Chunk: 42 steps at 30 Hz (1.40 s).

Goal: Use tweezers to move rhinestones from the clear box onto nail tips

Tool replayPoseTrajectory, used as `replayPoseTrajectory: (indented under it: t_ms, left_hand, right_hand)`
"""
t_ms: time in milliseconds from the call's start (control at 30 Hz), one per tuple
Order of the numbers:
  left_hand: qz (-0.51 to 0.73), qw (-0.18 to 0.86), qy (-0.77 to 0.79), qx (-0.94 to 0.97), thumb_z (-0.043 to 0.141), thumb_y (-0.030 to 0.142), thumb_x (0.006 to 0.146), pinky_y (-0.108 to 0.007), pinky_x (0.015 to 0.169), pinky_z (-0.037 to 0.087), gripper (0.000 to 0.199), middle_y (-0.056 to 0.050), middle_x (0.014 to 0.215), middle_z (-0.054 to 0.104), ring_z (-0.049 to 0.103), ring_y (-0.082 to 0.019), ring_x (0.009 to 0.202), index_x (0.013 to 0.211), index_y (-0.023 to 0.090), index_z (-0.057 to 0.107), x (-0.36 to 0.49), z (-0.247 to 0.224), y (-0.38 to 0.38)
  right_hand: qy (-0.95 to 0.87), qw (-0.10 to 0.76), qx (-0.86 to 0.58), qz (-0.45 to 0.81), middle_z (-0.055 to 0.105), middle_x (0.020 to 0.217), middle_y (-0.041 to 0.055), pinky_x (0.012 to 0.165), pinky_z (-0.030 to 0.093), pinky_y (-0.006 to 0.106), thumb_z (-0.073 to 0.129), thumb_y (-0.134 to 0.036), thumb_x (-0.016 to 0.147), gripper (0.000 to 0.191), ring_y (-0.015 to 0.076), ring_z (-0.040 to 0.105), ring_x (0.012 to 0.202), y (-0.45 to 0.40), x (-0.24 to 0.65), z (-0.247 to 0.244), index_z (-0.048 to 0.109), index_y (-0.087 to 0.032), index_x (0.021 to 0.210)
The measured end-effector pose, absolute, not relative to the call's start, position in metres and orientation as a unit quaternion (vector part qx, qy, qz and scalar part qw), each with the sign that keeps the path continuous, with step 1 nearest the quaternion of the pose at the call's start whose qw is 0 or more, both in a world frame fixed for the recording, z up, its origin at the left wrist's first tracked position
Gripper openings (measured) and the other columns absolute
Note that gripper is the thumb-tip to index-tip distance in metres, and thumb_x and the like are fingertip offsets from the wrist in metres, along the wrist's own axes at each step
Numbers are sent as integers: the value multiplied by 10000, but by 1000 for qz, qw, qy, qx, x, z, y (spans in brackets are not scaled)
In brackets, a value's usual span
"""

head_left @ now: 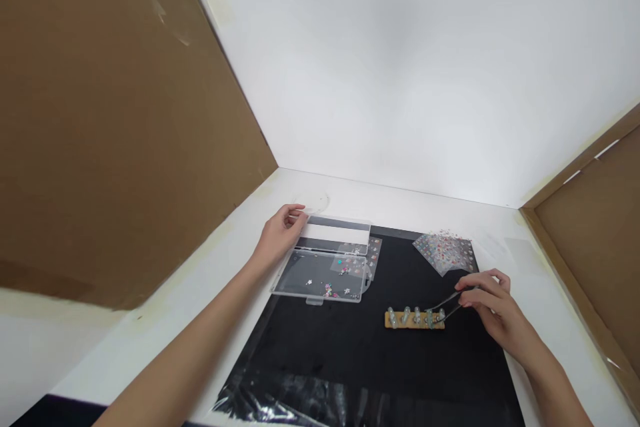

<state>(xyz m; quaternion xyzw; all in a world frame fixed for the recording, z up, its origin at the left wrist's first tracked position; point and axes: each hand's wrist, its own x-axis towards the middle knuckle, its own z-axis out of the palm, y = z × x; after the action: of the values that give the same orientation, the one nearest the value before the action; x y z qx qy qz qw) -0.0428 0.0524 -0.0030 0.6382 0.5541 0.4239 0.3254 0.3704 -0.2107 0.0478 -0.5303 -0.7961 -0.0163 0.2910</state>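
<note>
Strip [400, 326] on black mat [390, 373], five nails [417, 315] set along it; can't tell which have gems. Right hand [493, 300] pinches tweezers [451, 313], tips at strip's right end. Gems [328, 290] left in open box [295, 295]. Left hand [283, 233] at box's far-left corner; can't tell if gripping.

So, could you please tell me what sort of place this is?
It looks like a small partitioned craft workspace, judging by the brown side panels, the black mat and the open clear case holding tiny colourful pieces.
</note>
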Motion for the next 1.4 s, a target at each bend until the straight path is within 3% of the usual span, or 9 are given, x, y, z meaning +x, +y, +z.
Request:
replayPoseTrajectory:
  t_ms: [633, 933, 1400]
  left_hand:
    - [421, 327, 556, 638, 620, 507, 849, -338, 749, 522, 394, -43, 961, 716, 661, -224, 830, 1116, 225, 686, -43, -3, 52]
    - [420, 330, 559, 634, 621, 501, 847, -341, 757, 523, 404, -49, 977, 713, 656, -227, 851, 1131, 222, 684, -42, -2, 51]
    - [422, 329, 559, 634, 618, 473, 859, -334, 770, 530, 398, -50, 969, 709, 654, -216, 855, 1142, 201, 686, -41, -2, 50]
  right_hand:
    - [-792, 295, -533, -24, 770, 1032, -2, 986, 339, 423, 497, -136, 1039, 238, 165, 738, 936, -215, 368, 52, 659, -300, 980]
    - [-804, 296, -495, -144, 774, 1050, 3, 964, 327, 393, 521, -22, 981, 309, 154, 738, 935, -211, 367, 58, 664, -291, 1034]
    - [-797, 277, -528, -99, 784, 1076, -5, 1020, 328, 440, 461, -67, 1010, 353, 181, 736, 1009, -220, 364, 62, 705, -322, 1020]
